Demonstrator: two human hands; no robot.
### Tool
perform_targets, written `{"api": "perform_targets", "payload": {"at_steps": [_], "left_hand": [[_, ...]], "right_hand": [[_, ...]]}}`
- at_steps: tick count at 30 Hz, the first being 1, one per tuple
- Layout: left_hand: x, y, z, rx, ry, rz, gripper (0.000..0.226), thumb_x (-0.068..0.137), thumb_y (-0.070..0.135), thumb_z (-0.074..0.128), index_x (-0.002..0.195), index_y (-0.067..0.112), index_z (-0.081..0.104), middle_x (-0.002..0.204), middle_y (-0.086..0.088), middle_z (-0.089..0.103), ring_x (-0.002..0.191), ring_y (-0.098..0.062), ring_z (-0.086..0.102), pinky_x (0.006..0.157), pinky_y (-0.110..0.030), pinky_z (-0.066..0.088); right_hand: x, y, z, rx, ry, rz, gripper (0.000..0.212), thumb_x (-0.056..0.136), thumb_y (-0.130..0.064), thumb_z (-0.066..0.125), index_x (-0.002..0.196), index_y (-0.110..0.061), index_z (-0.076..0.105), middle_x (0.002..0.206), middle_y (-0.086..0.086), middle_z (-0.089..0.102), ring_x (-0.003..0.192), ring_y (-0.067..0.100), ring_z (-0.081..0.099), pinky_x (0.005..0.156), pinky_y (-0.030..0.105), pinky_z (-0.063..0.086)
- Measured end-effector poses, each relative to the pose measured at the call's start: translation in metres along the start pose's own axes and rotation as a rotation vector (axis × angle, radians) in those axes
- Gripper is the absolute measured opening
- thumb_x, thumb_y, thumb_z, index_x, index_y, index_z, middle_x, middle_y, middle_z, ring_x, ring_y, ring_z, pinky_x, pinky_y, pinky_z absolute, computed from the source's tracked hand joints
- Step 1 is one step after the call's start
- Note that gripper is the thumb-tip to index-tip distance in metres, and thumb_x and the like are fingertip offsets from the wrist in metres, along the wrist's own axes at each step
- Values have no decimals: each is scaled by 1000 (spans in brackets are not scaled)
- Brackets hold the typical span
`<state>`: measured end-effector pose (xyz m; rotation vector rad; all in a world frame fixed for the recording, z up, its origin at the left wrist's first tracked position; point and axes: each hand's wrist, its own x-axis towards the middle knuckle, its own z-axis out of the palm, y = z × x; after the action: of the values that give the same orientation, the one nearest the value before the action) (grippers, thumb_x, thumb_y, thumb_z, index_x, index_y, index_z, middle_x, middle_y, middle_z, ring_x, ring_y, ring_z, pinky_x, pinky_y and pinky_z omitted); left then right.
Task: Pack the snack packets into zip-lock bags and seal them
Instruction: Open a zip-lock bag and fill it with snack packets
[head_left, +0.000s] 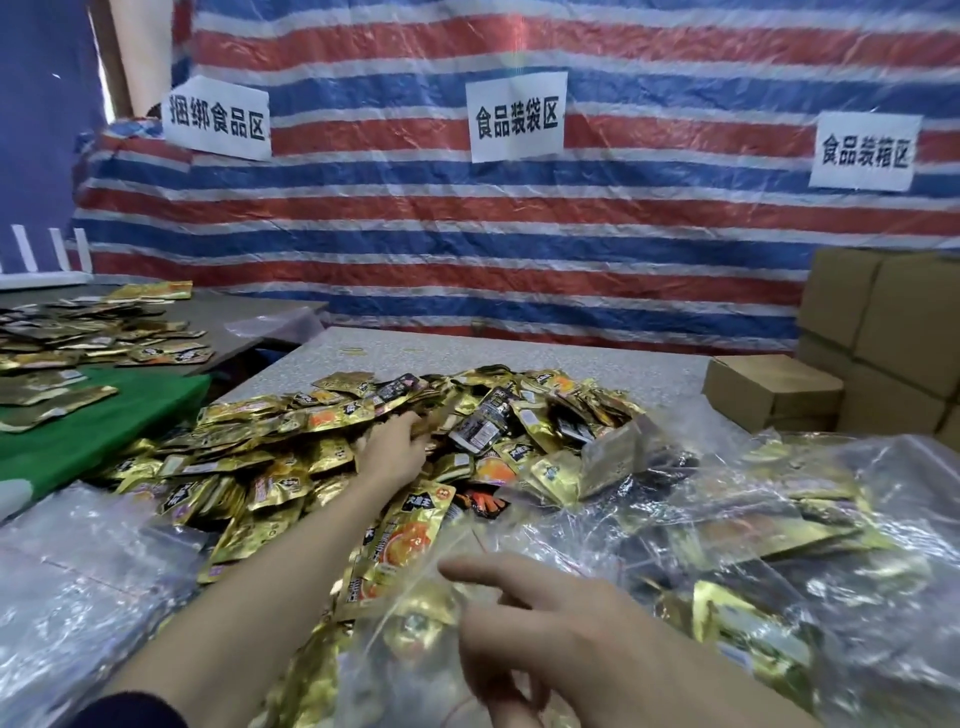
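Reaching into the snack packets (291, 415) heaped on the table (519, 353), the left hand (389, 449) is seen with bent fingers; a grasp cannot be told. The mouth of the partly filled zip-lock bag (395, 649) is gripped by the right hand (545, 629).

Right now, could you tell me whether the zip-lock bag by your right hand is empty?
Partly filled: the zip-lock bag by the right hand shows gold snack packets through its plastic.

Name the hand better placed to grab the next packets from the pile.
Left. The left hand reaches out onto the packet pile, fingertips among the packets, while the right hand sits back near the body over the clear bag.
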<state>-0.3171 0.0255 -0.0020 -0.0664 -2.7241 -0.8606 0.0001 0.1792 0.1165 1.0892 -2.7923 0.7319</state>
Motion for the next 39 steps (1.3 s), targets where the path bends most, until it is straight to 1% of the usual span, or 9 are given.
{"api": "perform_targets", "payload": {"at_steps": [4, 7, 11, 18, 23, 25, 29, 35, 39], "left_hand": [[-28, 18, -44, -461, -13, -27, 18, 98, 22, 59, 111, 12, 52, 96, -3, 64, 80, -20, 65, 70, -36, 55], [-66, 27, -102, -701, -167, -16, 26, 88, 18, 71, 108, 9, 57, 98, -11, 71, 80, -23, 72, 68, -35, 58], [-141, 38, -182, -968, -309, -58, 36, 67, 19, 79, 96, 3, 66, 88, -15, 75, 71, -24, 73, 54, -30, 59], [-240, 55, -247, -738, -398, -43, 20, 59, 27, 80, 72, 12, 77, 69, -17, 71, 48, -17, 57, 35, -19, 36], [-254, 70, -239, -441, -300, 27, 25, 66, 35, 77, 79, 15, 72, 70, -8, 71, 58, -12, 61, 52, -25, 45], [-255, 74, -231, -442, -378, 38, 11, 73, 30, 76, 79, 21, 72, 70, -1, 71, 60, -9, 63, 54, -22, 49], [-255, 68, -221, -545, -591, 20, 15, 78, 17, 72, 91, 13, 66, 76, -8, 73, 63, -24, 67, 54, -33, 55], [-241, 61, -213, -110, -258, 163, 46, 59, 34, 92, 80, 17, 55, 79, -1, 63, 63, -14, 58, 52, -34, 48], [-231, 58, -214, -348, -406, 178, 48, 55, 41, 92, 74, 12, 60, 69, -4, 66, 53, -13, 52, 45, -27, 42]], "right_hand": [[-3, 4, 0, -48, 52, 38, 20, 84, -25, 52, 82, -40, 40, 135, -9, 52, 110, -15, 52, 76, 0, 36], [-7, 11, -1, -47, 52, 63, 11, 87, -22, 51, 80, -23, 43, 126, 2, 55, 130, 3, 46, 81, 21, 47], [-9, 15, 3, -99, 48, 98, 12, 88, -29, 44, 78, -21, 43, 124, 1, 52, 139, -1, 36, 85, 35, 51], [-8, 1, 9, -181, 67, 76, 13, 86, -33, 41, 81, -22, 46, 138, 5, 46, 126, 18, 51, 89, 37, 50], [-12, -14, 15, -142, 93, -66, 7, 89, -29, 48, 82, -28, 46, 144, 2, 44, 122, 8, 53, 84, 25, 47], [-14, -21, 15, -105, 116, -129, 5, 88, -27, 50, 89, -26, 55, 143, -2, 43, 104, 10, 61, 82, 29, 50], [-18, -31, 7, -29, 192, -204, 16, 90, -25, 54, 102, -36, 54, 141, -9, 46, 117, 11, 58, 87, 29, 51], [-22, -26, -4, -72, 196, -174, 9, 93, -20, 53, 85, -25, 53, 103, -9, 56, 88, 5, 53, 75, 24, 44], [-23, -23, -6, -81, 200, -136, 10, 92, -24, 50, 83, -27, 51, 94, -7, 54, 83, 7, 52, 71, 25, 43]]}}
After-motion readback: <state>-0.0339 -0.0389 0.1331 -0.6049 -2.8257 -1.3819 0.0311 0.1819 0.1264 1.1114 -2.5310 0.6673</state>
